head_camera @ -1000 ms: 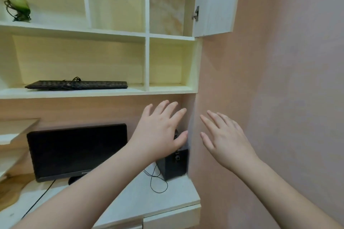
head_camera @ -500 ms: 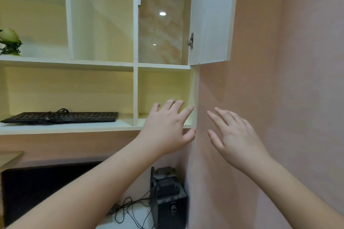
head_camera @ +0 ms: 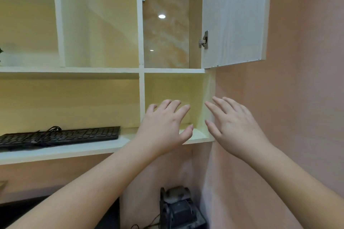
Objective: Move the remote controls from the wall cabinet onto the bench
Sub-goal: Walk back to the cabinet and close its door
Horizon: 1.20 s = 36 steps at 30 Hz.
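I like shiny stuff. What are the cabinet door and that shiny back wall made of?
The cabinet door looks like white-painted or laminated wood, matte, with faint grain streaks. The back panel looks like glossy marble-patterned tile or laminate: orange veins, and a ceiling light reflects in it.

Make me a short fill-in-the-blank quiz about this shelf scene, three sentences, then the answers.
1. The keyboard lies on the ____ shelf.
2. The cabinet door at upper right stands ____.
3. The left hand and right hand each hold ____.

Missing words: lower; open; nothing
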### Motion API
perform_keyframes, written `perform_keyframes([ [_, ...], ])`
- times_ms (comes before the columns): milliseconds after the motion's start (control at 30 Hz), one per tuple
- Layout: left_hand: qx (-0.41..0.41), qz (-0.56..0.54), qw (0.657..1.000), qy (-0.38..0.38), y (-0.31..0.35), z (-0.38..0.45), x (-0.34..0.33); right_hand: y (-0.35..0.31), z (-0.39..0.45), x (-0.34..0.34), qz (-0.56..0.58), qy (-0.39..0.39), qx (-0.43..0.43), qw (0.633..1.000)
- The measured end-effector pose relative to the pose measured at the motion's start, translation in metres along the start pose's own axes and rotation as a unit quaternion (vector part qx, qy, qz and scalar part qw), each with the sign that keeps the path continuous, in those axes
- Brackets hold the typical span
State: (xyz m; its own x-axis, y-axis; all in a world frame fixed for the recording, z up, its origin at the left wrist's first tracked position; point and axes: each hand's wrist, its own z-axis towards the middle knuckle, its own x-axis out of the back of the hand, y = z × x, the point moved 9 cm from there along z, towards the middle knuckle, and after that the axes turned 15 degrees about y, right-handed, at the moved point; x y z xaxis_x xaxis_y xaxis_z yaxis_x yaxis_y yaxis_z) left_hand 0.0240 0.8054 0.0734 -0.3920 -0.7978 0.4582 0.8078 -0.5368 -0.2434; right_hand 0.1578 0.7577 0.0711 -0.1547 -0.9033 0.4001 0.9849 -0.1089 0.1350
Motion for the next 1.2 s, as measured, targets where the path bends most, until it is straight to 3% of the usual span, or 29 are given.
perform_keyframes([
  [367,-0.032,-0.05,0.997,0.056,0.001,0.053,-0.015,0.02,0.031,0.017,-0.056,0.067,-0.013,0.996],
  [700,-0.062,-0.07,0.982,0.165,0.051,0.117,0.028,0.106,0.049,0.03,-0.045,0.109,-0.056,0.992],
  [900,-0.074,-0.085,0.974,0.194,0.08,0.145,0.034,0.141,0.066,0.038,0.019,0.172,-0.084,0.981],
  [1000,-0.058,-0.107,0.974,0.192,0.085,0.157,0.033,0.143,0.075,0.038,0.113,0.186,-0.09,0.972],
  [1200,0.025,-0.267,0.952,0.145,0.076,0.174,0.029,0.123,0.087,0.027,0.231,0.183,-0.064,0.953],
])
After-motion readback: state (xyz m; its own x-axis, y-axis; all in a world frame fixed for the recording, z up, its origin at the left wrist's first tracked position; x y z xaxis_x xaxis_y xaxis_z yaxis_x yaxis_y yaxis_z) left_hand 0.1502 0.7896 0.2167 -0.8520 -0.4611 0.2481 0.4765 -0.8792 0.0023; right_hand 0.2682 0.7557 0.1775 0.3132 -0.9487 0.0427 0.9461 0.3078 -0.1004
